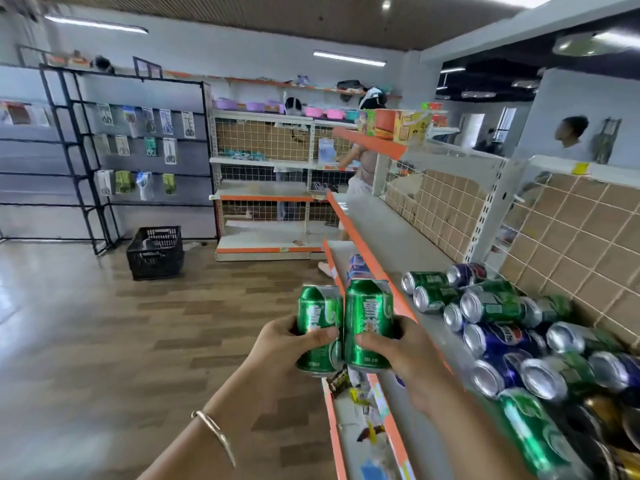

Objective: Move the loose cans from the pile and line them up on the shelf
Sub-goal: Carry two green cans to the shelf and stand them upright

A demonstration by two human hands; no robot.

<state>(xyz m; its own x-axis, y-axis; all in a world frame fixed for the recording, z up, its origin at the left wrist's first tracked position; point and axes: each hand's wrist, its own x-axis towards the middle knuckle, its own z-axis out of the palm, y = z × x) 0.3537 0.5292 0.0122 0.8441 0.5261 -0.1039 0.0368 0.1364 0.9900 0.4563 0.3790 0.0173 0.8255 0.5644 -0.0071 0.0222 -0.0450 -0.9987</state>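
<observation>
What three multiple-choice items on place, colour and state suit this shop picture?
1. Where is the pile of loose green and blue metal drink cans? A wooden floor; B white metal shelf with orange edge; C black crate.
2. What colour are the metal cans held in the left hand and right hand? A red; B green; C yellow.
3. How do the piled cans lie? A upright; B crushed; C on their sides.
Answers: B, pile rests on shelf; B, both labels are green; C, round ends face outward.

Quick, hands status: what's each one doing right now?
Left hand: fingers curled round a green can.
Right hand: fingers curled round a second green can.
</observation>
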